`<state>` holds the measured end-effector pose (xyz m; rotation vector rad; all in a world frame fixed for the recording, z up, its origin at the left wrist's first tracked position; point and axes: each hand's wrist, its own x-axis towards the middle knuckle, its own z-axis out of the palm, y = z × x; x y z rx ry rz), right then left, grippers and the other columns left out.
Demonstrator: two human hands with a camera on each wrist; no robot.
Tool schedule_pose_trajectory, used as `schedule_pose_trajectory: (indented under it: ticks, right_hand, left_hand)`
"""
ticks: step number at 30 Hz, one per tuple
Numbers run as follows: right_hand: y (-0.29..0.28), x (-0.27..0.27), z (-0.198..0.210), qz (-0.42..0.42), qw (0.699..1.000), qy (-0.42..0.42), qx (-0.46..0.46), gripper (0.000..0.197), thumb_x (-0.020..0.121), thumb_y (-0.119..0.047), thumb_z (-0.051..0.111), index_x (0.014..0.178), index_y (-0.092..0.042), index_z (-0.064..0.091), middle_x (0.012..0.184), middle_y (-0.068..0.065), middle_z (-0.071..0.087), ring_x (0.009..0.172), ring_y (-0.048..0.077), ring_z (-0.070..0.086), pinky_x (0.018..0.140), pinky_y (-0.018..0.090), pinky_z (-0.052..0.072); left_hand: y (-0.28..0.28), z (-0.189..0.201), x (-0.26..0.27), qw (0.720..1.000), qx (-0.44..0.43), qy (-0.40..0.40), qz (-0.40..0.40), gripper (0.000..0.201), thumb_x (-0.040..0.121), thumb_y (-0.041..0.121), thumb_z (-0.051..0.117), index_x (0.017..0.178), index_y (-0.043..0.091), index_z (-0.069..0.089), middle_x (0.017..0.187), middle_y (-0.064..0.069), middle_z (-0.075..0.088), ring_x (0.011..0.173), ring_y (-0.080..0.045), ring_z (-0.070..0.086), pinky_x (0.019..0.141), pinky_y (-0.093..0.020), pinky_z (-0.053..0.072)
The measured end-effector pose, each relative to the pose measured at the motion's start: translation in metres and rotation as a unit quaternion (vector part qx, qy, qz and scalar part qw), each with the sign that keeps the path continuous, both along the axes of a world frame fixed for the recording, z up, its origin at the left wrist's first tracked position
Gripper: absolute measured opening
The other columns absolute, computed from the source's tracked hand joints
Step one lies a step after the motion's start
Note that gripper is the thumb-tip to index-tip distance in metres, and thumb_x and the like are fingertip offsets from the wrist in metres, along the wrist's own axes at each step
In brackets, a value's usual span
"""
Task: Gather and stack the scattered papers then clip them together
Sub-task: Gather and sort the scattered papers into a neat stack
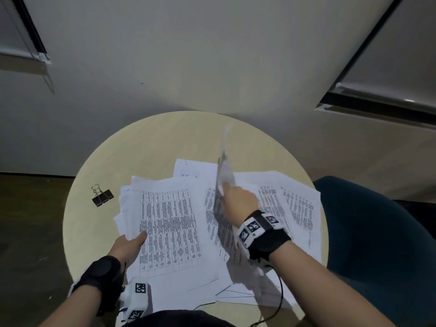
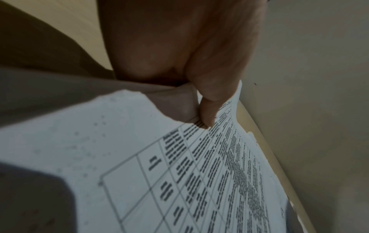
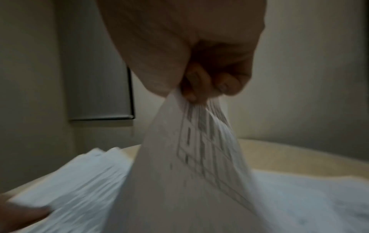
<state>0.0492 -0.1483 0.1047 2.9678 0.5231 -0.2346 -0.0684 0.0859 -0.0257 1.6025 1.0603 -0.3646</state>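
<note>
We are midway: our left hand grips the gathered stack, our right hand pinches one lifted sheet, loose papers and the clip remain.

Papers: thin matt white paper, printed with black tables.
Tabletop: smooth pale wood-look surface, matt.
Binder clip: black body, shiny wire metal handles.
Chair: dark teal cloth.
</note>
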Motion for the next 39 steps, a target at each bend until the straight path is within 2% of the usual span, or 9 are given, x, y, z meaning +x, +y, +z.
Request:
schedule_pose_trajectory:
  ticks: [6, 11, 16, 20, 24, 28, 32, 34, 39]
  right_hand:
    - [0.047, -0.044, -0.067, 0.113, 0.967, 0.222, 0.046, 0.028, 0.099, -0.034, 0.043, 0.085, -0.010, 0.047, 0.066, 0.003, 0.042, 0.075, 0.029, 0.057, 0.052, 0.026, 0.037]
    - [0.045, -0.063, -0.083, 0.084, 0.894, 0.366, 0.246, 0.046, 0.095, -0.048, 0.048, 0.133, -0.022, 0.052, 0.121, 0.005, 0.064, 0.100, 0.014, 0.059, 0.087, 0.018, 0.046]
    - [0.000, -0.037, -0.096, -0.094, 0.958, 0.156, 0.223, 0.062, 0.095, -0.040, 0.048, 0.149, -0.017, 0.028, 0.152, 0.008, 0.034, 0.139, 0.024, 0.033, 0.114, 0.039, 0.031]
    - [-0.025, -0.036, -0.105, -0.219, 0.943, 0.228, 0.101, 0.072, 0.093, -0.041, 0.051, 0.150, -0.011, 0.018, 0.152, 0.016, 0.022, 0.140, 0.032, 0.025, 0.111, 0.043, 0.034]
    - [-0.019, -0.057, -0.105, -0.145, 0.915, 0.276, 0.258, 0.066, 0.090, -0.039, 0.049, 0.148, -0.018, 0.027, 0.150, 0.004, 0.032, 0.138, 0.023, 0.035, 0.112, 0.037, 0.034]
    - [-0.021, -0.055, -0.105, -0.187, 0.875, 0.298, 0.331, 0.072, 0.086, -0.041, 0.053, 0.150, -0.024, 0.025, 0.128, -0.006, 0.047, 0.123, 0.018, 0.050, 0.101, 0.033, 0.044]
    - [-0.032, -0.034, -0.083, -0.221, 0.842, 0.278, 0.406, 0.063, 0.089, -0.032, 0.063, 0.143, -0.011, 0.036, 0.094, -0.009, 0.050, 0.090, 0.013, 0.055, 0.064, 0.013, 0.043]
    - [-0.032, -0.027, -0.057, -0.216, 0.803, 0.247, 0.497, 0.031, 0.090, -0.021, 0.064, 0.118, -0.013, 0.053, 0.090, -0.008, 0.057, 0.089, 0.020, 0.063, 0.061, 0.013, 0.044]
    - [-0.023, -0.016, 0.006, -0.194, 0.722, 0.112, 0.655, 0.009, 0.091, -0.014, 0.062, 0.085, -0.019, 0.057, 0.084, 0.004, 0.066, 0.078, 0.015, 0.062, 0.066, 0.018, 0.051]
  left_hand:
    - [0.002, 0.001, -0.005, 0.992, -0.108, -0.070, 0.008, 0.078, 0.075, 0.063, 0.065, 0.128, 0.007, 0.054, 0.120, -0.002, 0.066, 0.113, -0.017, 0.060, 0.106, -0.035, 0.038]
    - [-0.005, 0.018, -0.006, 0.995, -0.068, -0.069, -0.006, 0.068, 0.079, 0.046, 0.072, 0.126, -0.001, 0.056, 0.100, 0.001, 0.069, 0.095, -0.018, 0.064, 0.092, -0.030, 0.043]
    - [0.004, 0.007, 0.001, 0.996, -0.083, -0.019, -0.010, 0.143, 0.041, 0.071, 0.082, 0.143, -0.010, 0.023, 0.129, -0.019, 0.060, 0.112, -0.035, 0.063, 0.100, -0.043, 0.047]
    - [0.005, -0.005, 0.000, 0.999, -0.021, -0.027, -0.031, 0.111, 0.063, 0.062, 0.077, 0.131, -0.017, 0.041, 0.076, -0.020, 0.070, 0.059, -0.025, 0.064, 0.068, -0.029, 0.054]
    - [-0.006, 0.001, 0.005, 0.996, -0.045, -0.038, -0.062, 0.105, 0.069, 0.052, 0.079, 0.145, 0.000, 0.029, 0.140, -0.017, 0.048, 0.124, -0.035, 0.051, 0.096, -0.044, 0.043]
    - [-0.007, 0.013, 0.004, 0.989, -0.047, -0.120, -0.078, 0.030, 0.086, 0.023, 0.070, 0.090, -0.003, 0.056, 0.056, -0.007, 0.043, 0.047, -0.018, 0.038, 0.057, -0.028, 0.038]
    - [-0.004, 0.041, 0.019, 0.966, -0.056, -0.213, -0.134, 0.018, 0.087, 0.016, 0.069, 0.089, 0.004, 0.056, 0.064, -0.007, 0.054, 0.053, -0.017, 0.048, 0.051, -0.022, 0.037]
    - [-0.003, 0.060, 0.032, 0.949, -0.016, -0.264, -0.172, 0.012, 0.084, 0.017, 0.073, 0.088, 0.010, 0.064, 0.078, -0.001, 0.071, 0.073, -0.017, 0.065, 0.067, -0.022, 0.047]
    - [-0.013, 0.106, 0.056, 0.918, 0.014, -0.372, -0.134, 0.040, 0.070, 0.041, 0.080, 0.069, 0.009, 0.056, 0.058, 0.003, 0.055, 0.048, -0.010, 0.047, 0.053, -0.022, 0.037]
